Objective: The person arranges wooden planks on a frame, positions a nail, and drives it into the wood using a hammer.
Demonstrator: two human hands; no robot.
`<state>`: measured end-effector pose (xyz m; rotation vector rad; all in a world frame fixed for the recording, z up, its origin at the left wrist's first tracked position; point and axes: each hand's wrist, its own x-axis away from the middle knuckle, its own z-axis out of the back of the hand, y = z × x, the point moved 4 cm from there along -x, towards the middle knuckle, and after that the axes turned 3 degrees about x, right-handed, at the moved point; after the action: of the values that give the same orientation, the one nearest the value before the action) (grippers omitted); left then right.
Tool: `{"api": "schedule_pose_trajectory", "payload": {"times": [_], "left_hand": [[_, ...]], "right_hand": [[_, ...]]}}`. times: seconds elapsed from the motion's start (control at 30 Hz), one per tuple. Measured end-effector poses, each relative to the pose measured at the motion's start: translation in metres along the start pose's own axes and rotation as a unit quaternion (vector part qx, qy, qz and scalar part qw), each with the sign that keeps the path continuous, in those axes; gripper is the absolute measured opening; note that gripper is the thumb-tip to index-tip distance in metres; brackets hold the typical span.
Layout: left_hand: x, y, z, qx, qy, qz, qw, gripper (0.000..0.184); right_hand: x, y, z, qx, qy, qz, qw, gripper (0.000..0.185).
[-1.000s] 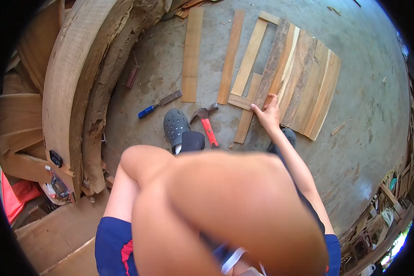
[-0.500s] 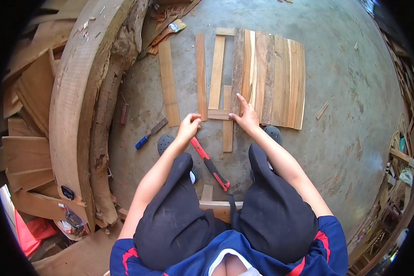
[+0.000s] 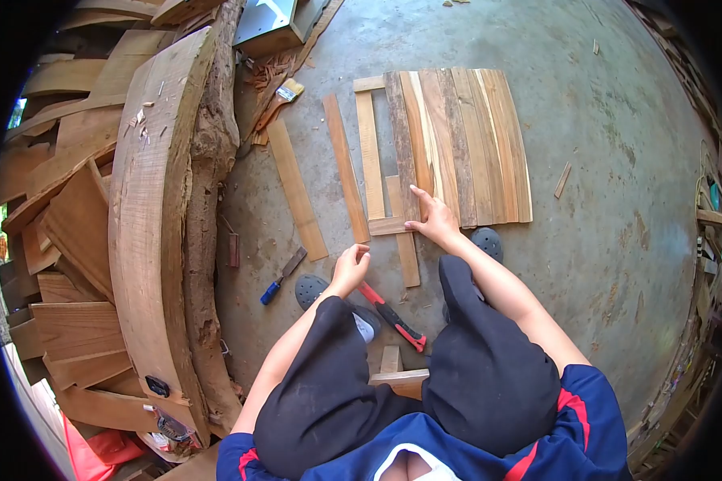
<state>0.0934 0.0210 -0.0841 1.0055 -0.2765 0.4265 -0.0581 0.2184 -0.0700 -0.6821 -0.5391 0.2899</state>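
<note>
My right hand rests with thumb and forefinger spread at the lower left edge of a panel of joined wooden strips. Its thumb touches a short crosspiece of the light frame beside the panel. Bent fingers show on my left hand, just below a loose reddish strip; whether anything is in them is hidden. Below that hand lies a hammer with a red and black handle, its head out of sight. A short slat sticks out under the frame.
A blue-handled chisel, a loose board and a brush lie on the left. Beyond them stands a thick curved slab beside stacked wood pieces. My shoes flank the work.
The view has shifted. My left arm, blurred and raised close to the camera a second ago, has come down, and that hand is near the hammer. My right hand has stayed at the panel's edge.
</note>
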Motion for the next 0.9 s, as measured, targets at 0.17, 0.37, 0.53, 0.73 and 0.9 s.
{"api": "schedule_pose_trajectory", "payload": {"times": [0.17,0.37,0.53,0.73,0.9], "left_hand": [[0.017,0.004,-0.002,-0.052,-0.033,0.012,0.998,0.023],[0.017,0.010,0.000,-0.094,-0.056,-0.007,0.994,0.020],[0.023,0.014,0.000,-0.144,-0.048,-0.085,0.985,0.016],[0.014,0.010,0.008,-0.036,-0.021,-0.050,0.998,0.016],[-0.021,-0.038,0.057,0.075,0.204,0.129,0.968,0.027]], "right_hand": [[-0.003,0.004,-0.001,-0.016,0.033,0.077,0.996,0.066],[-0.011,0.003,0.002,0.016,0.048,0.109,0.993,0.041],[-0.010,0.002,0.003,0.058,0.057,0.110,0.991,0.040],[-0.008,-0.003,0.009,0.050,0.034,0.089,0.994,0.038],[-0.008,-0.004,0.013,0.021,0.098,0.168,0.981,0.040]]}}
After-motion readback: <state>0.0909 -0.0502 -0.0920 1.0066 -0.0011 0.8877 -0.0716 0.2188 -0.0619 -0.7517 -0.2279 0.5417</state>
